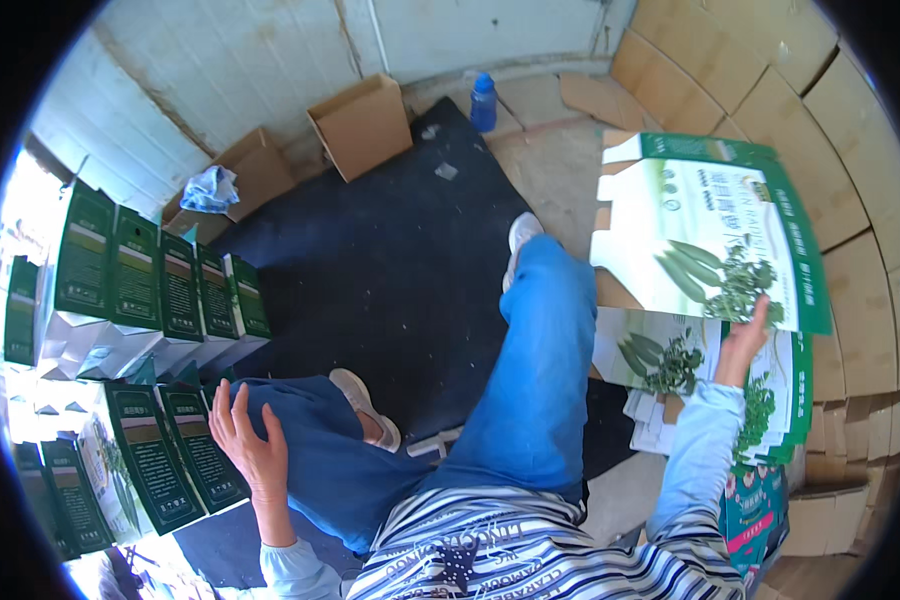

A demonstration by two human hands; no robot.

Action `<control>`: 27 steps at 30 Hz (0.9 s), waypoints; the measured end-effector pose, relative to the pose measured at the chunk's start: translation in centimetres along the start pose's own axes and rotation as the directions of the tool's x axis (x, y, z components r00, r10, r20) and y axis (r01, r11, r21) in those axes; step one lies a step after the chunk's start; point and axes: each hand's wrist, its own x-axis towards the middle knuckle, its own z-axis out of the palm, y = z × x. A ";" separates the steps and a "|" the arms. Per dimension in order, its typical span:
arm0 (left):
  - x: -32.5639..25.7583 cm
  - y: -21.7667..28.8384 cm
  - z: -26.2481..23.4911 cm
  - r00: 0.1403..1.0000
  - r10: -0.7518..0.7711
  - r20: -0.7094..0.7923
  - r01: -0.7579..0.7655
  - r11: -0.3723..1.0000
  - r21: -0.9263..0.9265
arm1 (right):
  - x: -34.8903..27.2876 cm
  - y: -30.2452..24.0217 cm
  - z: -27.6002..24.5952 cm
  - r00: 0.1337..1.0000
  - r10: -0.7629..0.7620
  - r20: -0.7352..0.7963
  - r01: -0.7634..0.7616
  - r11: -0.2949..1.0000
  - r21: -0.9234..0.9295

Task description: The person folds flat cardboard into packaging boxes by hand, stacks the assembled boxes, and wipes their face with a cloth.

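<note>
My right hand (744, 345) grips the lower edge of a flat, unfolded carton (695, 215), white and green with printed vegetables. The carton is lifted over a stack of similar flat cartons (660, 350) on my right. My left hand (250, 440) holds nothing, its fingers spread. It hovers beside the near row of set-up green and white boxes (138, 455). Behind that row stands a farther row of the same boxes (160, 265), with white flaps and sides showing.
A black mat (390, 260) covers the floor ahead of my legs. Open brown boxes (362, 128) stand by the far wall, one with a blue cloth (210, 190) on it. A blue bottle (483, 103) is farther right. Stacked brown cartons (770, 90) wall the right side.
</note>
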 end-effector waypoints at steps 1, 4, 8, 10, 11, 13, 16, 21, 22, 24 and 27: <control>0.5 0.1 -0.1 1.000 -0.011 -0.029 0.012 1.000 0.010 | -0.3 -1.6 1.0 0.999 -0.024 0.049 0.023 1.000 0.017; 3.3 1.8 -0.1 0.994 -0.103 -0.022 0.081 0.884 -0.460 | 0.3 -5.4 3.5 0.977 -0.093 0.192 0.073 0.991 0.108; 7.8 2.7 2.7 0.963 -0.127 0.239 0.271 0.461 -0.845 | -3.6 -7.2 8.5 0.859 0.000 0.511 -0.153 0.954 0.257; 10.9 3.2 4.1 0.933 0.053 0.355 0.338 0.201 -0.920 | -6.1 -6.2 11.0 0.803 0.069 0.592 -0.279 0.921 0.272; 11.6 3.9 3.6 0.877 0.122 0.466 0.457 0.093 -0.885 | -8.0 -5.7 11.0 0.761 0.107 0.640 -0.343 0.904 0.257; 14.5 3.6 4.0 0.860 0.137 0.492 0.504 -0.068 -0.861 | -11.4 -3.8 12.8 0.717 0.212 0.664 -0.466 0.854 0.230; 16.6 1.6 4.1 0.846 0.284 0.452 0.527 -0.576 -0.625 | -16.5 -0.8 14.4 0.517 0.330 0.790 -0.644 0.758 0.104; 15.6 -4.0 5.2 0.807 0.195 0.557 0.527 -0.663 -0.531 | -24.2 7.9 13.3 0.163 0.690 0.705 -0.817 0.495 -0.295; 15.7 -4.1 5.6 0.804 0.130 0.580 0.520 -0.627 -0.580 | -25.4 9.4 12.3 0.140 0.771 0.622 -0.747 0.495 -0.445; 15.9 -3.4 5.8 0.802 0.052 0.595 0.514 -0.567 -0.643 | -26.8 11.9 10.5 -0.068 0.857 0.510 -0.632 0.359 -0.687; 16.3 -3.0 6.5 0.792 0.082 0.605 0.548 -0.533 -0.645 | -25.3 12.9 8.7 -0.018 0.633 0.774 0.866 0.397 -0.304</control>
